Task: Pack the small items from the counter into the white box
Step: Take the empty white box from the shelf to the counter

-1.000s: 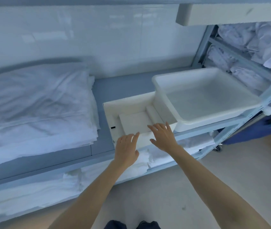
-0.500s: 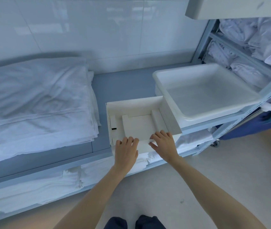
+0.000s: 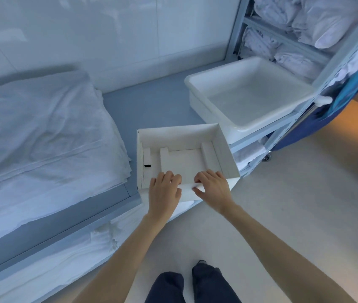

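Head cam: white box (image 3: 178, 136) on blue counter (image 3: 151, 106), linens (image 3: 42, 132) left, tiled wall (image 3: 108, 29)

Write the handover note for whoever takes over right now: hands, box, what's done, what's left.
Left hand: grips the near wall of the white box, fingers curled over its rim.
Right hand: pinches the same wall, beside the left.
Box: open, at the front edge of the counter, between the folded linen and the white tub. Inside are a white insert and a small black mark; I cannot tell what that is.
Done: nothing visibly packed.
Left: find the small items (none show on the counter in this view) and pack them.
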{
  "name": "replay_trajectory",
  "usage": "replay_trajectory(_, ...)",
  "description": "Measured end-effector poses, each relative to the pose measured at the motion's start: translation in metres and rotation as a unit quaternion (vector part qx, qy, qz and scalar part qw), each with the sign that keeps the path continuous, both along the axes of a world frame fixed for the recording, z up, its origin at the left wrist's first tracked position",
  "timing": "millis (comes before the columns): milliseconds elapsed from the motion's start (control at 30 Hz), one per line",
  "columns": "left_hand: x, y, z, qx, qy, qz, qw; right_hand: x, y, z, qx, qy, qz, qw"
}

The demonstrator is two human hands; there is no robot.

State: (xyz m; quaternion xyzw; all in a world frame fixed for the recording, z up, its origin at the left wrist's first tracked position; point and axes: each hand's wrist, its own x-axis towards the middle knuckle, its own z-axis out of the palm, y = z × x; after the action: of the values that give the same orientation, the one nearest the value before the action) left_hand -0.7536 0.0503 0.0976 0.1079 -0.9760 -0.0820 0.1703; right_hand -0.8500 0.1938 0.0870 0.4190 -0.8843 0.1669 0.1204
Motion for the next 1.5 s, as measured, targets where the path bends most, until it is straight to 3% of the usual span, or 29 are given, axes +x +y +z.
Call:
replay_trajectory(467,0.03,0.026,0.028,0.013,0.077,-0.158,0.984,0.067,0.058,0.03,-0.072,0.048,-0.09,0.992)
replay_trajectory(867,0.048,0.132,0.041,0.034,0.002,-0.341,0.94,0.16,0.174,0.034,-0.065,-0.015,-0.283,0.957)
replay_trajectory(1000,0.07,0.192,0.035,0.025,-0.038,-0.427,0.903,0.216,0.228,0.03,-0.04,-0.039,-0.371,0.927)
replay_trajectory(1200,0.123,0.295,0.04,0.002,-0.053,-0.551,0.833,0.319,0.304,0.035,-0.047,-0.06,-0.514,0.854)
replay_trajectory(1500,0.237,0.458,0.065,0.02,-0.006,-0.734,0.679,0.493,0.404,0.064,-0.061,-0.005,-0.703,0.709)
